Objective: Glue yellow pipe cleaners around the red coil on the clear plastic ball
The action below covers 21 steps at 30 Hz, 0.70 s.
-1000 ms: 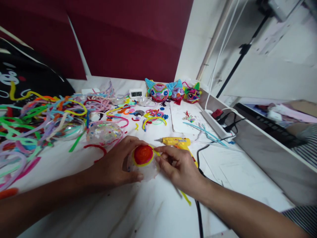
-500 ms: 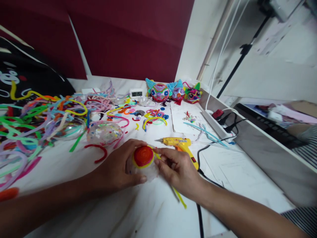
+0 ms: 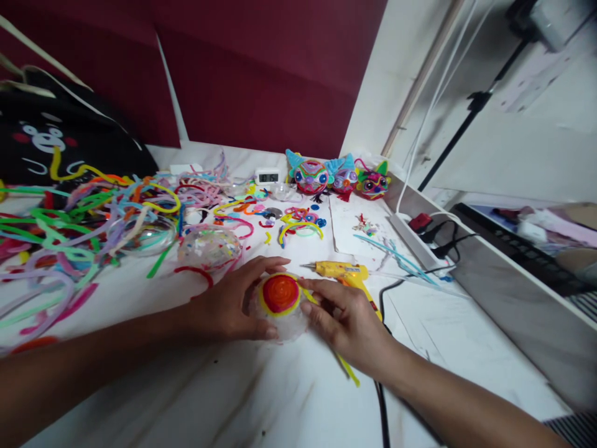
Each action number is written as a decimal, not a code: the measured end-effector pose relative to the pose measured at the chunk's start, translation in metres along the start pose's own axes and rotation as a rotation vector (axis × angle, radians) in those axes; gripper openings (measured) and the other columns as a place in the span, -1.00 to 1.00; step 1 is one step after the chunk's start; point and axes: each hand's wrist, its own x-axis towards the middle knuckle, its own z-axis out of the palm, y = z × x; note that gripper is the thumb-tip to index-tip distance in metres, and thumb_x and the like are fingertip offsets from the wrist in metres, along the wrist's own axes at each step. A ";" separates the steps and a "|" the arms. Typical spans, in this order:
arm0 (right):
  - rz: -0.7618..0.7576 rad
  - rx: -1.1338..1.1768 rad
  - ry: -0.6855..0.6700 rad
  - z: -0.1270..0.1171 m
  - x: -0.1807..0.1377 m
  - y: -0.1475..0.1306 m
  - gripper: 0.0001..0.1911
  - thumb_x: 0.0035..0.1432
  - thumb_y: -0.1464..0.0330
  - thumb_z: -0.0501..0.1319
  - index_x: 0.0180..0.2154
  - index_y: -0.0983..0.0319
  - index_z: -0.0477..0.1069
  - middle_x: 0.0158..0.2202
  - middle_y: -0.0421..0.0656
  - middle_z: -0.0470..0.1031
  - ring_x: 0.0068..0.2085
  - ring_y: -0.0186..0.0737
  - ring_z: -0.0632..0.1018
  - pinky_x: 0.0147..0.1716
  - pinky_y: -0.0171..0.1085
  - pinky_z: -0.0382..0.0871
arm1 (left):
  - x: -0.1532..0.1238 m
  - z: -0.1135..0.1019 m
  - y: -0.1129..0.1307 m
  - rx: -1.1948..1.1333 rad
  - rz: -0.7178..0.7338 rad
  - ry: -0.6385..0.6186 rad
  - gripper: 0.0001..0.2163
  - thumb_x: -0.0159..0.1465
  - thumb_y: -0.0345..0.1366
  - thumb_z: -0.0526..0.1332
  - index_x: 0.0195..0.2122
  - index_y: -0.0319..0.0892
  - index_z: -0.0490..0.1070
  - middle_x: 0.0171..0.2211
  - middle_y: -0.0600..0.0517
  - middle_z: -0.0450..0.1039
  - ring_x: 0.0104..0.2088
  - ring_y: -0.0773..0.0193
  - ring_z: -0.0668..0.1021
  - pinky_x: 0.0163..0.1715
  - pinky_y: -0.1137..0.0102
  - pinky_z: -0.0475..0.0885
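A clear plastic dome (image 3: 282,314) rests on the white table, topped with a red-orange spiral (image 3: 280,294) ringed in yellow. My left hand (image 3: 233,305) wraps around the dome's left side, fingers curled on it. My right hand (image 3: 345,320) pinches a yellow pipe cleaner (image 3: 347,367) against the spiral's right edge; its loose end trails down under my palm.
A yellow glue gun (image 3: 342,272) lies just behind my right hand, its black cord (image 3: 383,398) running toward me. A pile of coloured pipe cleaners (image 3: 69,230) fills the left. Another clear dome (image 3: 209,247), three finished figures (image 3: 342,177), a small clock (image 3: 268,177) and a power strip (image 3: 413,239) stand farther back.
The view has shifted, so everything sits a little right and lower. Both hands stay on the dome, the yellow pipe cleaner's tail swinging slightly under my right hand.
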 end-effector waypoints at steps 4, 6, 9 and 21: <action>-0.006 0.002 -0.020 -0.003 0.003 0.003 -0.64 0.41 0.26 0.31 0.08 0.27 0.77 -0.35 -0.13 0.63 -0.38 -0.18 0.51 -0.35 -0.23 0.35 | -0.002 0.001 0.005 0.176 0.110 0.065 -0.09 0.20 0.30 0.60 0.50 0.09 0.40 0.34 -0.08 0.51 0.30 -0.17 0.61 0.42 -0.01 0.52; 0.007 0.017 -0.030 -0.004 0.003 0.004 -0.65 0.42 0.25 0.33 0.08 0.26 0.76 -0.39 -0.18 0.57 -0.40 -0.20 0.48 -0.37 -0.24 0.33 | -0.001 0.000 0.008 0.227 0.143 0.043 -0.16 0.23 0.28 0.58 0.46 0.10 0.46 0.31 -0.06 0.53 0.28 -0.15 0.61 0.44 0.00 0.50; 0.023 0.041 -0.043 -0.006 0.004 0.005 -0.65 0.42 0.24 0.35 0.09 0.25 0.76 -0.43 -0.23 0.49 -0.43 -0.23 0.44 -0.40 -0.25 0.29 | 0.002 -0.002 0.013 0.239 0.153 0.015 -0.26 0.23 0.23 0.61 0.36 0.08 0.55 0.27 -0.04 0.56 0.26 -0.13 0.62 0.42 0.03 0.51; 0.049 0.012 -0.050 -0.017 0.008 0.007 -0.59 0.45 0.22 0.34 0.16 0.30 0.73 -0.39 -0.17 0.56 -0.42 -0.20 0.46 -0.39 -0.23 0.33 | 0.005 -0.003 -0.002 0.239 0.186 0.026 -0.25 0.18 0.37 0.57 0.27 0.07 0.58 0.23 -0.04 0.57 0.20 -0.15 0.63 0.36 0.02 0.56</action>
